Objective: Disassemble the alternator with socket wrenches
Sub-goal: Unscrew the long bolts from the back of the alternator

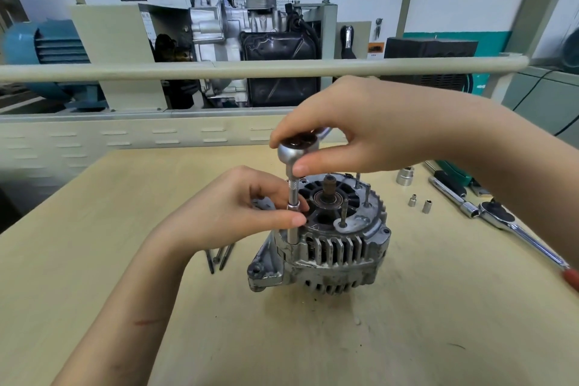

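A grey finned alternator [329, 244] stands shaft-up on the wooden table [125, 229]. A small ratchet wrench [297, 149] with an extension bar and socket [293, 216] stands upright on the alternator's left rim. My right hand [360, 128] holds the ratchet head from above, thumb against the neck below it. My left hand [247, 204] pinches the extension bar at the socket joint. Several studs rise from the alternator's top face.
Three removed long bolts [219, 255] lie left of the alternator. A large socket [405, 176], two small sockets [419, 203] and a big ratchet wrench [501, 218] with a red grip lie on the right. A rail and an engine display stand behind the table.
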The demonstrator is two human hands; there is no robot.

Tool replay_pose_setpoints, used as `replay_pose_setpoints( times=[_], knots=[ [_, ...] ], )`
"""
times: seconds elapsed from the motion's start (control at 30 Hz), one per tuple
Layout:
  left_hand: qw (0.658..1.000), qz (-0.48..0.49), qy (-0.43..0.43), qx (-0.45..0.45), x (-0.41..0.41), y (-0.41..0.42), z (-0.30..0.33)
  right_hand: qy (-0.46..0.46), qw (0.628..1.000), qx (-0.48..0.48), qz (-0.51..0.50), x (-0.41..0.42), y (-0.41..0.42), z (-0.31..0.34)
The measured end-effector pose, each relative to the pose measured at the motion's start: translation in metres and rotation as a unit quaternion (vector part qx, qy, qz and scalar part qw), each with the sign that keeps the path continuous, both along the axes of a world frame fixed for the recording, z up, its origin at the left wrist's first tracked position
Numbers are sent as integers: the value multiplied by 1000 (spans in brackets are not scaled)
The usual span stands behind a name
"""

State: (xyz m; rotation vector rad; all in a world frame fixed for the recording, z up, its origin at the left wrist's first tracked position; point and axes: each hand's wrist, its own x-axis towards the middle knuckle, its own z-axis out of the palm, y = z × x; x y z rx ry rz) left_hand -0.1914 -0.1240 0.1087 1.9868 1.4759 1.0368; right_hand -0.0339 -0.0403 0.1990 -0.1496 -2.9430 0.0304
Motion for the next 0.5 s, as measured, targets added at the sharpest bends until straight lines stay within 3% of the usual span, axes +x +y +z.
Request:
replay_pose_setpoints(
  times=[0.23, 0.5],
  knots=[
    [999, 24, -3, 38, 2, 2, -3, -1, 999, 28, -35, -5, -3, -1],
    [1000, 13, -11, 16, 4, 1, -1, -2, 1000, -20, 2, -1, 2, 0]
  ],
)
